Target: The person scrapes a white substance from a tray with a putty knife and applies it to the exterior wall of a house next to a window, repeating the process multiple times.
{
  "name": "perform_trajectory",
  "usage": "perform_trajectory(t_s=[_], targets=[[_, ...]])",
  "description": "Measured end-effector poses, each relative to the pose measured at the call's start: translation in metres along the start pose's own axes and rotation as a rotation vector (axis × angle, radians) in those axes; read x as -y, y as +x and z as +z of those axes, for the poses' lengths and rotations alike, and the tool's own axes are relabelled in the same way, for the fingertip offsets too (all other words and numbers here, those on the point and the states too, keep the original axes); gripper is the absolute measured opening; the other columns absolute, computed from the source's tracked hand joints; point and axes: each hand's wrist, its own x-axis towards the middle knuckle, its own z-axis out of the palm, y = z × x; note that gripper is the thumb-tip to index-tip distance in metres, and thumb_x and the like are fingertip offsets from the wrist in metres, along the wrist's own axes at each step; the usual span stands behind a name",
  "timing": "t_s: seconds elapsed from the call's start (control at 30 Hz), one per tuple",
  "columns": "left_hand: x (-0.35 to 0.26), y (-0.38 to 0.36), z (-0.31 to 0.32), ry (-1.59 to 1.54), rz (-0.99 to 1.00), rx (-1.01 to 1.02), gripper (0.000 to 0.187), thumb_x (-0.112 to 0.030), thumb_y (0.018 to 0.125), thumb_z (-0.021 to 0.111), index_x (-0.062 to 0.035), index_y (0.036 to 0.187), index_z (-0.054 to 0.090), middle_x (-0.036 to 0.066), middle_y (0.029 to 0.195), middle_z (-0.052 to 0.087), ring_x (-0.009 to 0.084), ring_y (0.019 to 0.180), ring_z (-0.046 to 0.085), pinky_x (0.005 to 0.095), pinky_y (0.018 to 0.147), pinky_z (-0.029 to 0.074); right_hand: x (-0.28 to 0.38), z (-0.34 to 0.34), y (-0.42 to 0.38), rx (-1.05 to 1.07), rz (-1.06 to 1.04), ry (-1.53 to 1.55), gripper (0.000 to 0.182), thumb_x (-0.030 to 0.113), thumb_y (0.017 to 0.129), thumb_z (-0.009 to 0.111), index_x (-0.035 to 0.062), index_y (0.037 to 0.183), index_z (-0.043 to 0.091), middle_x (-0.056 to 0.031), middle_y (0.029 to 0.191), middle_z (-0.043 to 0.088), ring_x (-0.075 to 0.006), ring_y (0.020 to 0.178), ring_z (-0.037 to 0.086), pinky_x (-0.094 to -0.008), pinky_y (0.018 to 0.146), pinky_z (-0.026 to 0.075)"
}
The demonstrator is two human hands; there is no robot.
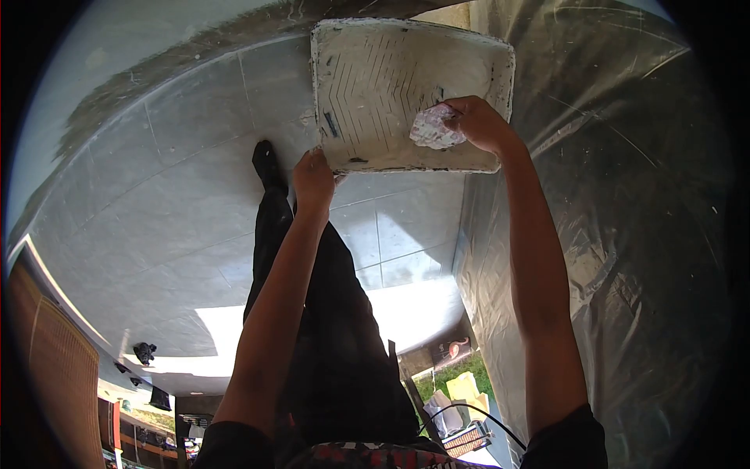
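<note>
A paint tray (375, 86), coated in off-white paint with dark ridges on its sloped part, is held out in front of me. My left hand (314, 178) is closed on the tray's near left corner. My right hand (478, 123) grips a crumpled, paint-smeared rag (436, 128), pinkish and white, over the right part of the tray. The rag appears to touch the tray's inner surface. Some of the left fingers are hidden beneath the rim.
Grey tiled floor (156, 211) lies below, with my dark shoe (267, 162) on it. Clear plastic sheeting (625, 195) hangs along the right. A small black object (144, 353) rests at lower left. A brown woven panel (55, 367) stands at the left edge.
</note>
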Motion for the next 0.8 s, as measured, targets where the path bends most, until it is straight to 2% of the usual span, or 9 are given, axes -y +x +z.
perform_trajectory(t_s=[0.07, 0.17, 0.3, 0.43, 0.5, 0.53, 0.6, 0.73, 0.8], targets=[[-0.001, -0.001, 0.0, -0.005, -0.001, 0.003, 0.035, -0.018, 0.106, 0.035, 0.0067, 0.115, 0.059, 0.015, 0.102, 0.064, 0.0208, 0.093, 0.068, 0.0349, 0.081, 0.06, 0.001, -0.001, 0.001, 0.014, 0.002, -0.062, 0.037, 0.008, 0.089, 0.064, 0.0121, 0.126, 0.069, -0.0165, 0.106, 0.072, -0.0265, 0.09, 0.068, -0.0383, 0.083, 0.052], [-0.002, -0.001, 0.0, -0.019, -0.005, 0.012, 0.035, -0.018, 0.106, 0.035, 0.0063, 0.116, 0.059, 0.015, 0.103, 0.065, 0.0207, 0.094, 0.068, 0.035, 0.082, 0.06, 0.002, 0.01, -0.003, 0.023, -0.028, -0.217, 0.034, 0.008, 0.089, 0.067, 0.0069, 0.123, 0.068, -0.0166, 0.113, 0.072, -0.0294, 0.098, 0.068, -0.0377, 0.091, 0.05], [-0.005, -0.003, -0.001, -0.016, -0.027, 0.01, 0.035, -0.018, 0.106, 0.035, 0.0055, 0.117, 0.059, 0.014, 0.105, 0.065, 0.0199, 0.093, 0.068, 0.0349, 0.083, 0.059, -0.004, 0.024, -0.008, 0.044, -0.111, -0.348, 0.033, 0.009, 0.089, 0.066, 0.0081, 0.121, 0.07, -0.0171, 0.114, 0.071, -0.034, 0.105, 0.066, -0.04, 0.094, 0.05], [0.003, 0.001, 0.0, -0.02, -0.005, 0.007, 0.035, -0.017, 0.105, 0.036, 0.0057, 0.116, 0.06, 0.013, 0.103, 0.066, 0.019, 0.09, 0.068, 0.0337, 0.082, 0.059, 0.007, 0.028, -0.011, 0.084, -0.07, -0.379, 0.033, 0.009, 0.087, 0.066, 0.0078, 0.12, 0.07, -0.0178, 0.114, 0.07, -0.0347, 0.105, 0.066, -0.0402, 0.094, 0.05], [0.01, 0.007, 0.001, -0.025, 0.023, -0.054, 0.035, -0.018, 0.104, 0.038, 0.0064, 0.109, 0.064, 0.014, 0.096, 0.068, 0.02, 0.087, 0.068, 0.0337, 0.077, 0.054, 0.011, 0.032, -0.011, 0.1, -0.084, -0.419, 0.05, 0.0, 0.08, 0.05, 0.0132, 0.124, 0.07, -0.0185, 0.116, 0.069, -0.034, 0.103, 0.067, -0.0402, 0.095, 0.052], [0.016, 0.013, -0.001, -0.029, 0.023, -0.052, 0.035, -0.018, 0.104, 0.038, 0.0064, 0.109, 0.064, 0.014, 0.096, 0.068, 0.02, 0.087, 0.068, 0.0337, 0.077, 0.054, 0.01, 0.033, -0.01, 0.099, -0.083, -0.422, 0.05, 0.0, 0.08, 0.05, 0.0132, 0.124, 0.07, -0.0185, 0.116, 0.069, -0.034, 0.103, 0.067, -0.0402, 0.095, 0.052], [0.023, 0.02, -0.005, 0.141, 0.078, -0.047, 0.037, -0.017, 0.104, 0.037, 0.0099, 0.118, 0.059, 0.017, 0.106, 0.065, 0.0245, 0.094, 0.07, 0.0376, 0.081, 0.062, 0.011, 0.035, -0.009, 0.075, -0.069, -0.394, 0.049, 0.0, 0.08, 0.05, 0.013, 0.123, 0.07, -0.0194, 0.113, 0.07, -0.034, 0.1, 0.068, -0.0413, 0.093, 0.053], [0.028, 0.02, -0.003, 0.133, 0.096, -0.086, 0.037, -0.017, 0.104, 0.038, 0.01, 0.117, 0.06, 0.017, 0.105, 0.065, 0.0233, 0.091, 0.07, 0.0361, 0.078, 0.061, 0.015, 0.036, -0.005, 0.114, -0.05, -0.373, 0.048, -0.001, 0.08, 0.051, 0.0127, 0.121, 0.071, -0.0192, 0.111, 0.071, -0.0339, 0.099, 0.069, -0.0421, 0.092, 0.054], [0.028, 0.02, -0.003, 0.186, 0.093, -0.111, 0.038, -0.018, 0.105, 0.038, 0.0099, 0.115, 0.061, 0.016, 0.104, 0.066, 0.0219, 0.089, 0.07, 0.0355, 0.075, 0.061, 0.015, 0.04, -0.003, 0.105, -0.142, -0.497, 0.045, -0.001, 0.079, 0.056, 0.0118, 0.119, 0.072, -0.019, 0.109, 0.071, -0.0343, 0.097, 0.069, -0.0421, 0.092, 0.054]])
